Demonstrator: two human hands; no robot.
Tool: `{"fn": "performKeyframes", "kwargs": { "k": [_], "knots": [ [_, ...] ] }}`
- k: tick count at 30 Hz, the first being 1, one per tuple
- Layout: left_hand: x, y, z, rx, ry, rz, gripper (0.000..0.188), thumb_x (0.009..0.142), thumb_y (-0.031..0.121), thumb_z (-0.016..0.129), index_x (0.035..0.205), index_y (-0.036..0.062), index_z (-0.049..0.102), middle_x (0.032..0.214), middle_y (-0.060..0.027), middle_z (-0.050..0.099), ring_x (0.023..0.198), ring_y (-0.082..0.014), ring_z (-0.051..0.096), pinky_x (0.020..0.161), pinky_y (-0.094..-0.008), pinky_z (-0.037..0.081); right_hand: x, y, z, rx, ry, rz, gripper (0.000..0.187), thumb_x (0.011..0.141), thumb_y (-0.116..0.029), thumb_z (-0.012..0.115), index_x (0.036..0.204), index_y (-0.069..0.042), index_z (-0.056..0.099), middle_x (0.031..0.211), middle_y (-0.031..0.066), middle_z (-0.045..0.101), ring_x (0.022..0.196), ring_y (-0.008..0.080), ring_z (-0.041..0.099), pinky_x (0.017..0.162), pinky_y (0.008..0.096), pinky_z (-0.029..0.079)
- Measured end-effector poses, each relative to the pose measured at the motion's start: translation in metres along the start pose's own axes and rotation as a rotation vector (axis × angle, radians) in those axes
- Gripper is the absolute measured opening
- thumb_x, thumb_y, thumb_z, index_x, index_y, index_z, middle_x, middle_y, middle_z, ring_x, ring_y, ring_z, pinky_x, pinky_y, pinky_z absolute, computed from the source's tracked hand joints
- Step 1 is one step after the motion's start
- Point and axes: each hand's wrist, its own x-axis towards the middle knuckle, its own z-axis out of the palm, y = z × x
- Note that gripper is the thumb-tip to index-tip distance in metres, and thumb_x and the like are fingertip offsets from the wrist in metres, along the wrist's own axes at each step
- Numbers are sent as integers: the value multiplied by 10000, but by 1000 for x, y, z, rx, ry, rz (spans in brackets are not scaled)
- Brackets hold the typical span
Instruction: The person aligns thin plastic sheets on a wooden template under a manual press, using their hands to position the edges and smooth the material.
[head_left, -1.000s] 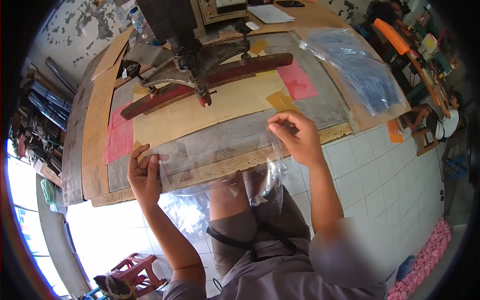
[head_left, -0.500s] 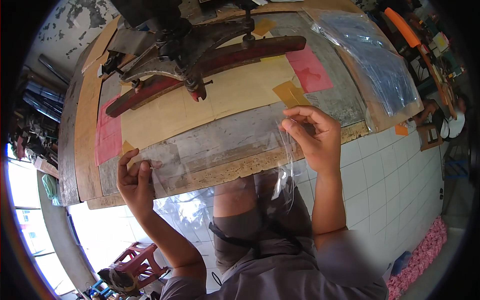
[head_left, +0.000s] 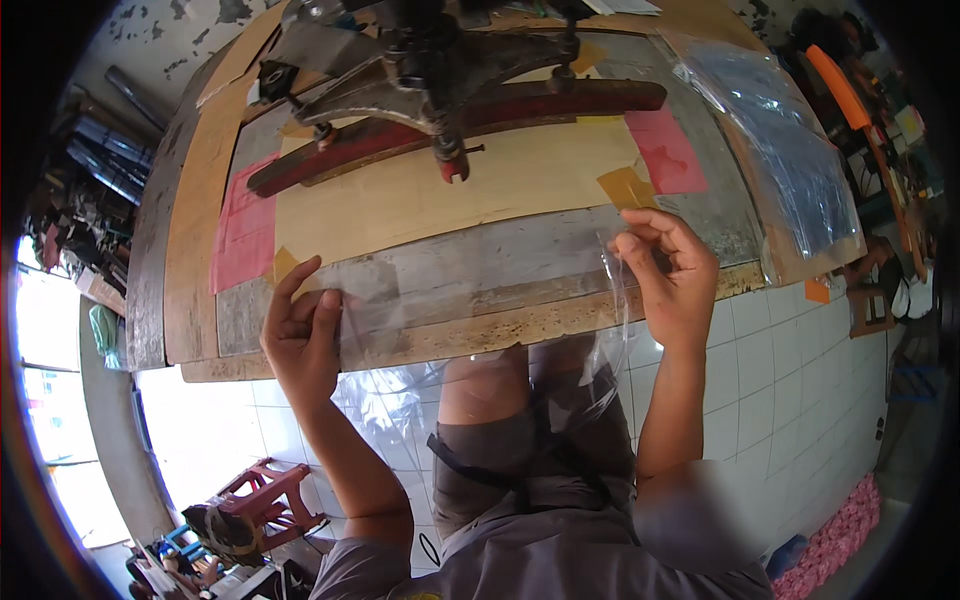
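A clear plastic sheet [head_left: 385, 405] is stretched between my two hands, its lower part hanging past the table's front edge in front of my legs. My left hand [head_left: 303, 335] pinches the sheet's left upper corner between thumb and fingers. At the other corner, my right hand [head_left: 675, 285] grips the plastic in a similar pinch, close to a brown tape piece [head_left: 628, 188]. Beyond both hands lies a long beige sheet [head_left: 440, 205], flat on the worktable [head_left: 510, 265], with pink pieces [head_left: 245, 235] at its ends. The plastic's far edge is hard to see.
Over the beige sheet hangs a dark press [head_left: 420, 90] with a long red bar [head_left: 630, 97]. A stack of clear plastic sheets [head_left: 785, 140] lies on the right of the table. A red stool [head_left: 265, 500] stands on the tiled floor at lower left.
The whole view has shifted, so the table and press appear farther right and slightly higher. Both hands keep their pinch on the plastic sheet, which stays stretched between them.
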Motion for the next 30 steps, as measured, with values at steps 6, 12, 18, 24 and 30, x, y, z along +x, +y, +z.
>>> {"fn": "performKeyframes", "kwargs": {
  "k": [6, 12, 18, 24, 30],
  "knots": [
    [-4, 6, 0, -83, 45, -22, 258, 1017, 68, 713, 1246, -48, 689, 899, -80, 797, 723, -7, 581, 631, -165, 425, 3, 0, 4, -155, -36, 5, 197, 967, -102, 781, 1121, 18, 757, 922, 61, 773, 884, 110, 725, 836, 266, 551],
    [1, 9, 3, -61, 15, -81, 181, 1018, 112, 727, 1127, -32, 718, 892, -42, 780, 667, -6, 550, 587, -174, 392, 1, 0, -3, -192, -40, -66, 174, 1001, -153, 757, 1041, 11, 717, 927, 60, 762, 912, 129, 726, 841, 278, 544],
    [0, 6, -6, -142, -27, -61, 200, 1022, 138, 730, 1112, -41, 717, 886, -59, 792, 649, -5, 548, 589, -181, 402, 2, 6, 2, -133, -78, -73, 175, 1034, -163, 720, 1057, 7, 682, 927, 63, 767, 938, 129, 732, 863, 275, 530],
    [2, 6, -3, -212, -56, 10, 199, 1030, 132, 716, 1121, -45, 711, 917, -76, 798, 662, -9, 551, 604, -193, 417, 0, 3, 0, -188, -103, -70, 179, 1029, -151, 722, 1092, 14, 696, 940, 81, 783, 934, 135, 753, 876, 287, 543],
    [1, 12, -6, -154, -108, -43, 210, 1028, 98, 711, 1131, -85, 704, 988, -135, 799, 949, -138, 740, 861, -267, 561, -2, -1, 0, -226, -81, -67, 198, 1023, -140, 725, 1115, 35, 739, 935, 104, 791, 929, 148, 762, 868, 283, 557]
  ]
}}
